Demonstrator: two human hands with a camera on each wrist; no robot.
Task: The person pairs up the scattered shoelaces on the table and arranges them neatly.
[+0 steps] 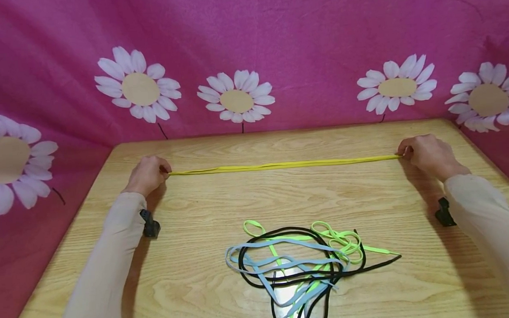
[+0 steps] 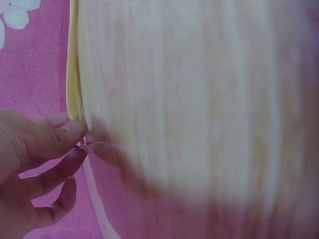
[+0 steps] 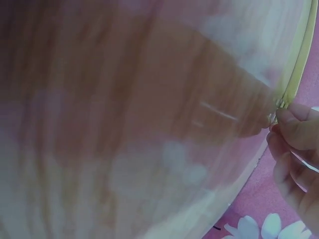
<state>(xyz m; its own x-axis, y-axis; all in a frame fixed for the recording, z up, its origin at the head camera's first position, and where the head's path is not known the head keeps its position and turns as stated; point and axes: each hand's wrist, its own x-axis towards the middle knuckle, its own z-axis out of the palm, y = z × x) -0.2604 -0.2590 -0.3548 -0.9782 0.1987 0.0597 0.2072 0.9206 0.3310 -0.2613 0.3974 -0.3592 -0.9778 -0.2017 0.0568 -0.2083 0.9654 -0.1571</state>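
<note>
A yellow shoelace (image 1: pixel 285 165), its strands lying side by side, stretches nearly straight across the far part of the wooden table. My left hand (image 1: pixel 148 174) pinches its left end between thumb and fingertips; the left wrist view shows the yellow lace (image 2: pixel 73 59) running up from the pinch. At the other end, my right hand (image 1: pixel 429 155) pinches the lace, whose strands (image 3: pixel 298 64) meet at the fingertips in the right wrist view. Nearer to me lies a loose tangle of a black lace (image 1: pixel 287 283), a light blue lace (image 1: pixel 294 262) and a neon green lace (image 1: pixel 343 241).
Under the tangled laces a shiny whitish flat object (image 1: pixel 287 291) shows in part. The wooden table (image 1: pixel 191 277) ends at a pink cloth (image 1: pixel 300 41) printed with white daisies, behind and at both sides. Dark wrist cameras (image 1: pixel 151 225) hang below both sleeves.
</note>
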